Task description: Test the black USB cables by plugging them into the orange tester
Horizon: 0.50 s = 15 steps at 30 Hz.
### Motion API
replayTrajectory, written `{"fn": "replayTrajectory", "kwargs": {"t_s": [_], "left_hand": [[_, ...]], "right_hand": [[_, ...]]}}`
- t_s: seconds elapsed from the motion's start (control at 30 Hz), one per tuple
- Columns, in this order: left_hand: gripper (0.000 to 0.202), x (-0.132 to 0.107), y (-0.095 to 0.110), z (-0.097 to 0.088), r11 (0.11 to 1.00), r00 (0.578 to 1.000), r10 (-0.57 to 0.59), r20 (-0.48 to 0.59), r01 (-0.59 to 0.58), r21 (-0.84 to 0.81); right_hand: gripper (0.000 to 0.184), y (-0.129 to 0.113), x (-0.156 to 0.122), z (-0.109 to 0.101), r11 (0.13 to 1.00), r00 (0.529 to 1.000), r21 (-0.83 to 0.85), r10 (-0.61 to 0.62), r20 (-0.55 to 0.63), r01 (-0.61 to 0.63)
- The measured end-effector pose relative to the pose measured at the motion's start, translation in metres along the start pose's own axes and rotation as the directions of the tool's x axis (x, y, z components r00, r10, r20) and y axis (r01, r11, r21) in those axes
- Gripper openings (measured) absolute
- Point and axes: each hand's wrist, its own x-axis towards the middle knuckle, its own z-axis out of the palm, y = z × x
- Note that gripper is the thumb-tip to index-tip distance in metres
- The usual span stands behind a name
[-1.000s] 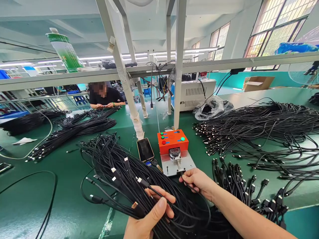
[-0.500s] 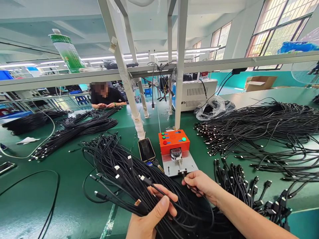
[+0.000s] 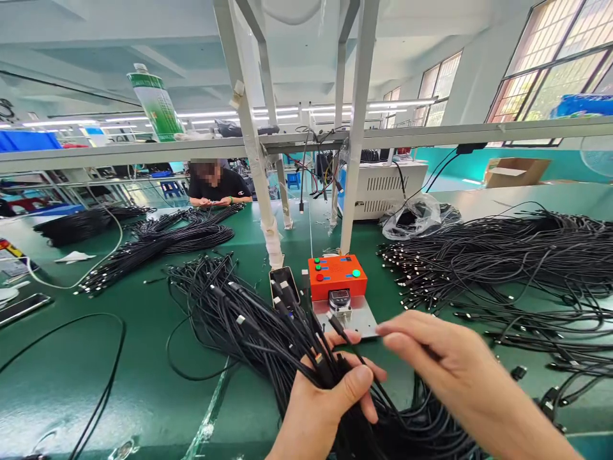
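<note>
My left hand (image 3: 330,390) is wrapped round a bunch of black USB cables (image 3: 282,345), their metal-tipped plugs fanning up and away from me. One cable plug (image 3: 338,324) stands out by its fingertips. To the right, my right hand (image 3: 440,358) hovers slightly blurred, fingers stretched forward and thumb apart, with nothing seen between them. Just beyond both hands is an orange tester box (image 3: 338,278) with green and red buttons. In front of it a small digital gauge (image 3: 340,299) sits on a metal plate (image 3: 366,316), partly hidden by the cables.
A phone (image 3: 283,279) lies behind the held plugs. More cable piles lie at the right (image 3: 502,255) and far left (image 3: 163,236). White shelf posts (image 3: 258,160) rise from the green table (image 3: 158,409). A person (image 3: 218,185) sits across the table.
My right hand has let go of the cable at the gauge fixture and moved right and toward me. My left hand has moved right with the bunch, whose plugs now stand before the plate.
</note>
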Motion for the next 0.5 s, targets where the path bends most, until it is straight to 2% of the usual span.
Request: {"fn": "replayTrajectory", "kwargs": {"t_s": [0.03,0.1,0.17,0.27,0.33,0.4,0.5], "left_hand": [[0.028,0.001,-0.001,0.001,1.0,1.0,-0.004,0.017,0.004,0.004],[0.027,0.002,-0.003,0.001,1.0,0.999,0.003,0.053,-0.003,0.015],[0.026,0.0,-0.005,-0.003,1.0,0.998,0.0,0.058,-0.002,0.022],[0.022,-0.008,-0.009,-0.016,1.0,1.0,-0.025,0.015,0.025,-0.003],[0.02,-0.015,-0.012,-0.027,0.999,0.999,-0.038,0.015,0.038,-0.035],[0.018,-0.021,-0.016,-0.037,0.997,0.998,-0.058,0.035,0.06,-0.051],[0.016,-0.027,-0.017,-0.046,0.996,0.995,-0.08,0.062,0.083,-0.041]], "right_hand": [[0.022,-0.016,0.007,0.012,0.998,0.996,0.065,-0.022,0.089,0.016],[0.027,-0.034,0.018,0.028,0.976,0.971,0.214,-0.005,0.24,-0.048],[0.029,-0.035,0.026,0.028,0.93,0.954,0.33,0.061,0.294,-0.162],[0.03,-0.012,0.032,0.016,0.836,0.948,0.472,0.165,0.273,-0.281],[0.03,0.012,0.034,0.015,0.741,0.921,0.56,0.22,0.321,-0.372],[0.033,0.038,0.033,0.025,0.653,0.872,0.589,0.262,0.414,-0.476],[0.036,0.074,0.03,0.057,0.624,0.798,0.517,0.336,0.5,-0.587]]}}
